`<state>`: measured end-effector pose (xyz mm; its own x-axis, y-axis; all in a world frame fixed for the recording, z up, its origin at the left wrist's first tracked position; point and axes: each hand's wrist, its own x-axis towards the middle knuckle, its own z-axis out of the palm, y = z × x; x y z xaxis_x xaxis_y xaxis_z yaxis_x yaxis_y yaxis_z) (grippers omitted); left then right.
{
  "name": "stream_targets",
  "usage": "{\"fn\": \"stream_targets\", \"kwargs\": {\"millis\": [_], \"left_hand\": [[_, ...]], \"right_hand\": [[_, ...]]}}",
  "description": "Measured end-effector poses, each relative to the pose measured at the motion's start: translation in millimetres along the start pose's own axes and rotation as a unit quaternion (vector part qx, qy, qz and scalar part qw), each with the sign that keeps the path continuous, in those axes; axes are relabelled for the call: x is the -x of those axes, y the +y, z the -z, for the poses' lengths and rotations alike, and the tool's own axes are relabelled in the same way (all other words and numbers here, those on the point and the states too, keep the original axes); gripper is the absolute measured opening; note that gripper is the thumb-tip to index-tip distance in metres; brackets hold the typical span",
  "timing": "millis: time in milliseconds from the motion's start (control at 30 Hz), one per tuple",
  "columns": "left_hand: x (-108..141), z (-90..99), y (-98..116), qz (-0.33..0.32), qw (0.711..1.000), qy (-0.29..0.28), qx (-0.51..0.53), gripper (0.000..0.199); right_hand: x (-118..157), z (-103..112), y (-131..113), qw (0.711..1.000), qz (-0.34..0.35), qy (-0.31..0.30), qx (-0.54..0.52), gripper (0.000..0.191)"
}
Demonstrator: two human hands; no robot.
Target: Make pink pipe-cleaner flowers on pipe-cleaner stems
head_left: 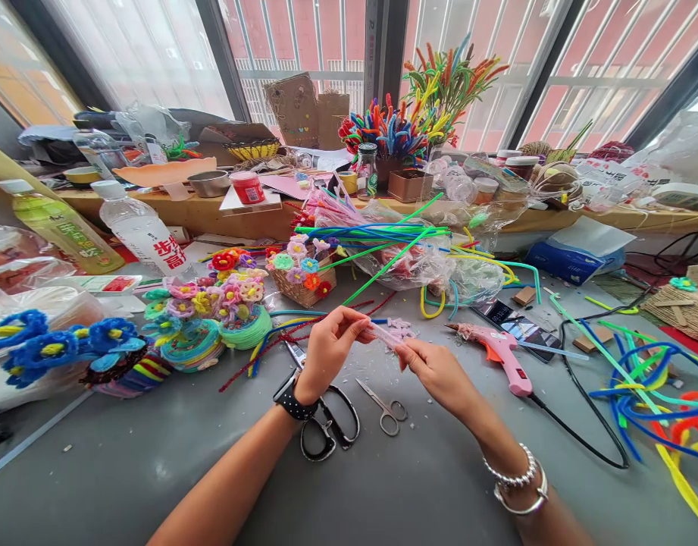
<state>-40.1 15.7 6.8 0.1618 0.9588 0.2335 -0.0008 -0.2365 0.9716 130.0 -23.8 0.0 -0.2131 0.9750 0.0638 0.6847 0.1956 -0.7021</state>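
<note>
Between both hands stretches a pale pink pipe cleaner [385, 334], possibly a few strands together. My left hand [330, 350] pinches its left end, and my right hand [433, 373] grips the other end. Just behind them lie small pale pink fuzzy pieces [402, 327]. Below my left wrist are large black-handled scissors [352, 428], partly hidden by that hand. Small metal scissors [389, 417] rest on the table between my forearms. A pink glue gun [511, 368] lies on its side to the right of my right hand, nozzle pointing left.
Pipe-cleaner flower pots [243, 330] stand at left, near two bottles [141, 227]. A woven flower basket [300, 284] sits behind my left hand, beside plastic-wrapped pipe cleaners [377, 250]. To the right are a phone [516, 330], a black cord [596, 409] and tangled pipe cleaners [649, 387].
</note>
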Motion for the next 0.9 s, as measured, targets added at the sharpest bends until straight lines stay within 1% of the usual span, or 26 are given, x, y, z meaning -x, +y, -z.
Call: {"fn": "stream_targets", "kwargs": {"millis": [100, 167, 233, 300, 367, 433, 500, 533, 667, 800, 833, 900], "left_hand": [[0, 1.2, 1, -0.002, 1.000, -0.014, -0.015, 0.014], [-1, 1.4, 1, 0.005, 1.000, -0.022, 0.001, 0.014], [-2, 0.7, 1, 0.021, 0.998, -0.026, 0.049, 0.020], [-2, -1.1, 2, 0.052, 0.992, -0.033, 0.109, 0.032], [0, -4.0, 2, 0.094, 0.983, -0.062, 0.143, 0.040], [2, -7.4, 3, 0.121, 0.979, -0.105, 0.128, 0.037], [5, -10.5, 3, 0.115, 0.981, -0.135, 0.083, 0.029], [6, -11.8, 3, 0.101, 0.983, -0.139, 0.062, 0.026], [10, -15.3, 3, 0.053, 0.991, -0.121, 0.018, 0.021], [12, -17.3, 4, 0.033, 0.995, -0.096, 0.013, 0.020], [12, -17.4, 4, 0.034, 0.995, -0.089, 0.012, 0.021], [12, -17.1, 3, 0.041, 0.997, -0.067, 0.021, 0.023]], "right_hand": [[0, 3, 0, 0.999, -0.006, -0.028, -0.018, 0.040], [0, 4, 1, 0.999, -0.016, -0.034, -0.037, 0.039], [0, 4, 1, 0.998, -0.022, -0.029, -0.057, 0.038], [0, 3, 1, 0.996, -0.020, -0.023, -0.079, 0.039], [0, 1, 0, 0.994, -0.017, -0.020, -0.107, 0.039], [0, -2, -2, 0.989, -0.019, -0.025, -0.143, 0.039], [0, -5, -4, 0.982, -0.024, -0.038, -0.182, 0.040], [0, -6, -5, 0.978, -0.027, -0.044, -0.201, 0.040], [1, -10, -9, 0.957, -0.044, -0.074, -0.278, 0.041], [1, -13, -12, 0.920, -0.093, -0.133, -0.356, 0.041], [1, -13, -12, 0.915, -0.098, -0.134, -0.367, 0.039], [0, -13, -12, 0.916, -0.088, -0.100, -0.377, 0.033]]}}
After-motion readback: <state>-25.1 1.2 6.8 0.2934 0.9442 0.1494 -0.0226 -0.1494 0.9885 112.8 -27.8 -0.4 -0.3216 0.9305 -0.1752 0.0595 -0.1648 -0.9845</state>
